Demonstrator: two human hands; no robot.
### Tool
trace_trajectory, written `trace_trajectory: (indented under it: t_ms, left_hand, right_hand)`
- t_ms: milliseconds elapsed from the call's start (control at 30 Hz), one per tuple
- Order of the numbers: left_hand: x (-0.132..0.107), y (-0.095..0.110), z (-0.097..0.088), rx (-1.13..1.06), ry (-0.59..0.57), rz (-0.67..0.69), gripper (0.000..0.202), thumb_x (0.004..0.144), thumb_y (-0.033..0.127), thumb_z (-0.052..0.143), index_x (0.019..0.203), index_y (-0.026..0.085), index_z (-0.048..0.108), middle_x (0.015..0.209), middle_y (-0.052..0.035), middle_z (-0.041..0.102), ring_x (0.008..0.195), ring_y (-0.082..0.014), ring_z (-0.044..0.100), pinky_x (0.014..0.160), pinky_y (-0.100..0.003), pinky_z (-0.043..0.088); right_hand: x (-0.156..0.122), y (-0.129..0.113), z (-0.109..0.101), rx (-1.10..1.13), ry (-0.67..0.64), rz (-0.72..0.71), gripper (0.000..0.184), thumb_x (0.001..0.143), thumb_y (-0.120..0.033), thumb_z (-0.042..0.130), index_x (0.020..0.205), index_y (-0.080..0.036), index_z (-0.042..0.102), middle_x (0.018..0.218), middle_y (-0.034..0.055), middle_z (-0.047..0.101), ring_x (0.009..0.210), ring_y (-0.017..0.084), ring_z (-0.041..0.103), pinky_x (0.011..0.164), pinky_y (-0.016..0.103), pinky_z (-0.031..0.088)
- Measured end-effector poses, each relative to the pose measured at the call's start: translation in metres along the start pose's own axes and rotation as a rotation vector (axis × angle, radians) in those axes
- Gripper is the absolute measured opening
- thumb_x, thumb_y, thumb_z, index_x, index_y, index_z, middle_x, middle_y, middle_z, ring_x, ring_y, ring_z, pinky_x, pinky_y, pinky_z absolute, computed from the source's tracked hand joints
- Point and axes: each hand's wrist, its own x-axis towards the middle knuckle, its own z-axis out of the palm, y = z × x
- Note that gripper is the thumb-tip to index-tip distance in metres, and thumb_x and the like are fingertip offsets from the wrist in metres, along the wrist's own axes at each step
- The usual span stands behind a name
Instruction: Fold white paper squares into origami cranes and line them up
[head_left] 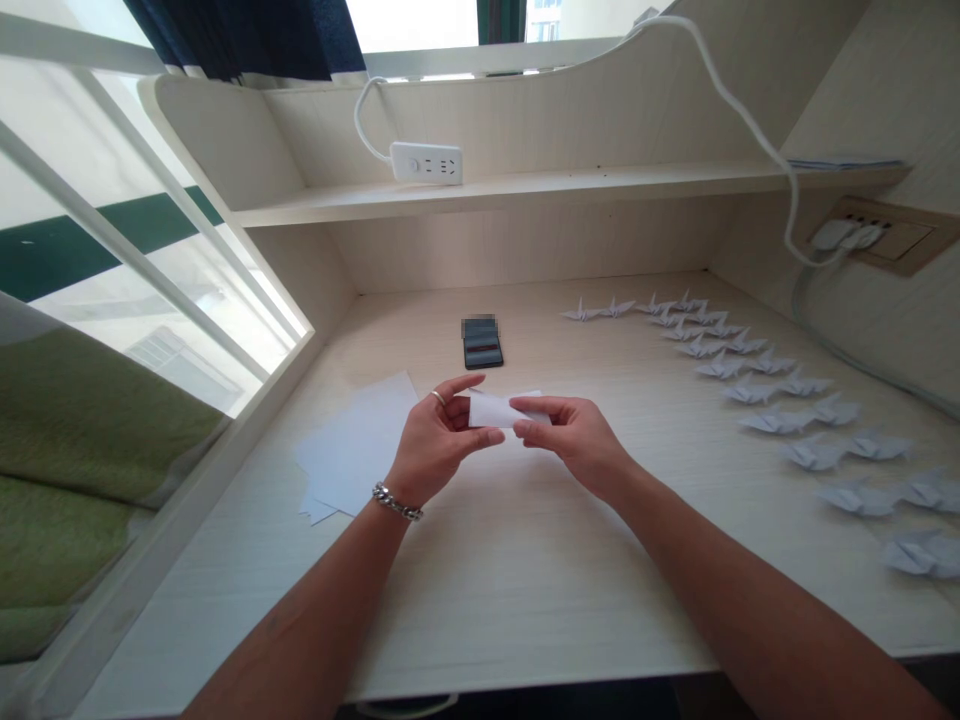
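A small piece of folded white paper (491,410) is held up between my two hands, above the middle of the desk. My left hand (444,430) has its fingers around the paper's left end, the thumb along the lower edge and the index finger raised over the top. With thumb and fingers, my right hand (574,430) pinches the right end. The fingers partly hide the folds. Left of my left hand lies a loose stack of white paper sheets (356,440). Rows of folded white paper cranes (776,420) stand along the desk's right side.
A phone (482,343) lies beyond my hands. A power strip (427,163) sits on the shelf (525,188), and a white cable (750,130) drops to a wall socket (889,235) at right. White rails (172,230) border the desk's left side.
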Motion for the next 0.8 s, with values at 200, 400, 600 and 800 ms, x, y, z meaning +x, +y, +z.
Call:
trace_trajectory:
  t_ms: [200, 400, 600, 800]
  left_hand:
    - [-0.0004, -0.0011, -0.0001, 0.037, 0.019, 0.069, 0.062, 0.063, 0.017, 0.082, 0.120, 0.015, 0.056, 0.077, -0.0006, 0.070, 0.073, -0.0135, 0.067, 0.070, -0.026, 0.056]
    - [-0.0002, -0.0011, -0.0007, 0.118, 0.046, 0.110, 0.052, 0.066, 0.017, 0.080, 0.114, 0.015, 0.060, 0.070, 0.0025, 0.066, 0.068, -0.0116, 0.065, 0.065, -0.024, 0.054]
    - [-0.0003, 0.0001, -0.0002, 0.146, 0.088, 0.104, 0.043, 0.071, 0.019, 0.075, 0.111, 0.013, 0.062, 0.079, -0.0029, 0.069, 0.076, -0.0139, 0.065, 0.073, -0.027, 0.053]
    - [-0.0003, -0.0018, -0.0003, 0.155, 0.064, 0.104, 0.040, 0.071, 0.015, 0.073, 0.110, 0.013, 0.060, 0.082, -0.0028, 0.068, 0.077, -0.0122, 0.063, 0.071, -0.023, 0.051]
  right_hand:
    - [-0.0022, -0.0030, 0.0027, 0.004, -0.023, 0.032, 0.050, 0.063, -0.038, 0.081, 0.105, -0.014, 0.072, 0.081, 0.0052, 0.069, 0.072, 0.014, 0.061, 0.073, 0.033, 0.053]
    - [-0.0028, -0.0039, 0.0040, -0.006, -0.035, 0.042, 0.047, 0.065, -0.038, 0.080, 0.104, -0.014, 0.073, 0.078, 0.0049, 0.069, 0.072, 0.014, 0.062, 0.071, 0.032, 0.053]
    - [-0.0018, 0.0010, 0.0024, -0.136, -0.052, -0.036, 0.049, 0.067, -0.040, 0.077, 0.109, -0.015, 0.071, 0.083, 0.0062, 0.070, 0.070, 0.015, 0.060, 0.067, 0.032, 0.052]
    - [-0.0021, 0.0036, 0.0024, -0.275, -0.023, -0.117, 0.051, 0.063, -0.036, 0.080, 0.110, -0.019, 0.071, 0.099, 0.0072, 0.073, 0.088, 0.022, 0.064, 0.082, 0.037, 0.048]
